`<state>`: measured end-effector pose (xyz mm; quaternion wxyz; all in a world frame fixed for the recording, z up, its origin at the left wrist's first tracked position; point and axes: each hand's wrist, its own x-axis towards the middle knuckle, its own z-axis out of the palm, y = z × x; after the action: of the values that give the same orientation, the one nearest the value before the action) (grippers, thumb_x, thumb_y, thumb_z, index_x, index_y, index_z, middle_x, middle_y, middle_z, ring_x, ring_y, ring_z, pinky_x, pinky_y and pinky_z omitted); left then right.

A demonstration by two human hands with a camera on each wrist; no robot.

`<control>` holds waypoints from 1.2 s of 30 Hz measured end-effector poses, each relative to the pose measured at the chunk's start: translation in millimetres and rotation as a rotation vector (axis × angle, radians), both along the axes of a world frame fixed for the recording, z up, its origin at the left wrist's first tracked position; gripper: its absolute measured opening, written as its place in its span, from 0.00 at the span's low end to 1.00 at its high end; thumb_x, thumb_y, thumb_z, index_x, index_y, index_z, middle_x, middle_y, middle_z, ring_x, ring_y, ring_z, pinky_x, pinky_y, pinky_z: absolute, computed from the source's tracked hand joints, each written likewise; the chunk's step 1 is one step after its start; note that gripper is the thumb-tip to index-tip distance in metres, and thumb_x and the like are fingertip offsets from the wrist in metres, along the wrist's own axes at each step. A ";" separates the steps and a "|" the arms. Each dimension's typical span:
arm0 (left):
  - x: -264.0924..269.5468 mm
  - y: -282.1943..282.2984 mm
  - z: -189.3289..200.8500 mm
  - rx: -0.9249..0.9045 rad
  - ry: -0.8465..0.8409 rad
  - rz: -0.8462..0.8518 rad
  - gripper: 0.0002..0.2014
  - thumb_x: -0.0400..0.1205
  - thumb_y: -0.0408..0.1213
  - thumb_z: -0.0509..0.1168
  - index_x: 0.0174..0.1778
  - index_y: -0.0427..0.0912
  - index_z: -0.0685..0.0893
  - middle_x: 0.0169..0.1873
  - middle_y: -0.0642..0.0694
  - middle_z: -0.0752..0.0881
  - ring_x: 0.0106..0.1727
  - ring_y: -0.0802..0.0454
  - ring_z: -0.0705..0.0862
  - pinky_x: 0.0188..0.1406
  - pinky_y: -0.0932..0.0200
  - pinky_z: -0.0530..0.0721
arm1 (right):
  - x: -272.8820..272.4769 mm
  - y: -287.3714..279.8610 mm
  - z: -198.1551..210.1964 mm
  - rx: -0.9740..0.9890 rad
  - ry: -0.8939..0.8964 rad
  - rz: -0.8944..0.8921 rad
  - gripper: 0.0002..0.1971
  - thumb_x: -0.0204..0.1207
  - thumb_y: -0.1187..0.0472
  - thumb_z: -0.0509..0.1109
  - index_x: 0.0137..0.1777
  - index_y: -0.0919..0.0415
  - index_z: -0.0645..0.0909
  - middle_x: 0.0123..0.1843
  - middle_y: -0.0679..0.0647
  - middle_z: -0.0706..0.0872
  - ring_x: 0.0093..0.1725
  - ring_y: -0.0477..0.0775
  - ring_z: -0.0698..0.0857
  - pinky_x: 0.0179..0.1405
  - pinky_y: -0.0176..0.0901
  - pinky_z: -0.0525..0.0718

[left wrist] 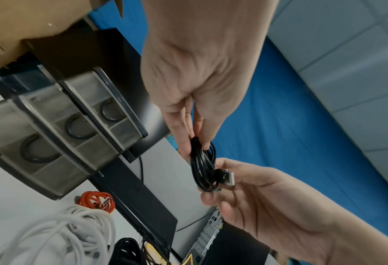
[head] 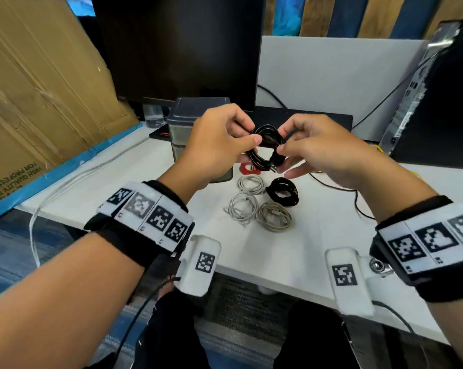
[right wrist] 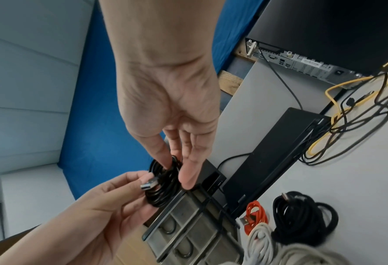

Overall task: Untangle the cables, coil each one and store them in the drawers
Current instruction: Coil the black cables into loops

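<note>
At the left of the head view a cardboard box [head: 38,83] leans beside the dark monitor [head: 177,46]; below it stands the grey drawer unit [head: 187,123], partly hidden by the left hand [head: 214,147]. On the white table [head: 123,182] in the lower centre lie three pale coiled cables [head: 254,203], a red coil [head: 247,168] and a second black coil [head: 282,192]; a computer case [head: 438,97] stands at the right. The left wrist view alone shows the unit's three closed drawers with curved handles [left wrist: 75,129]. The black coiled cable [head: 265,147] hangs above the table at frame centre, between both hands: the left pinches its left side, and the right hand [head: 315,150] pinches its right side, beside the USB plug [left wrist: 228,178].
</note>
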<state>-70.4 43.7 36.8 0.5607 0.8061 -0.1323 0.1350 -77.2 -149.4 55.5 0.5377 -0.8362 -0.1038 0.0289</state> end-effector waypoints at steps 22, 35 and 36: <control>165.3 -83.8 -24.6 0.643 0.417 -0.090 0.11 0.81 0.30 0.75 0.58 0.34 0.87 0.34 0.45 0.83 0.33 0.52 0.79 0.13 0.70 0.69 | 149.6 -61.9 -54.6 -0.163 0.339 -0.117 0.05 0.82 0.75 0.69 0.48 0.67 0.81 0.45 0.65 0.89 0.36 0.57 0.91 0.28 0.39 0.90; 186.5 -101.0 -40.0 1.174 0.313 -0.158 0.14 0.79 0.43 0.78 0.54 0.37 0.92 0.50 0.42 0.93 0.55 0.43 0.91 0.56 0.50 0.90 | 172.1 -54.0 -82.1 -0.272 0.448 -0.057 0.08 0.81 0.77 0.70 0.58 0.78 0.82 0.50 0.71 0.90 0.48 0.67 0.94 0.53 0.54 0.93; 185.7 -100.2 -40.4 1.181 0.311 -0.165 0.14 0.79 0.43 0.78 0.54 0.36 0.92 0.50 0.42 0.93 0.54 0.43 0.91 0.57 0.49 0.91 | 171.5 -53.3 -82.2 -0.279 0.442 -0.060 0.09 0.81 0.76 0.70 0.59 0.78 0.82 0.50 0.71 0.90 0.47 0.67 0.94 0.52 0.54 0.93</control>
<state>115.3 -56.5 -3.6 0.0410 0.9778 -0.1636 -0.1240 94.3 -202.7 -26.7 0.4275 -0.8784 0.0461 0.2088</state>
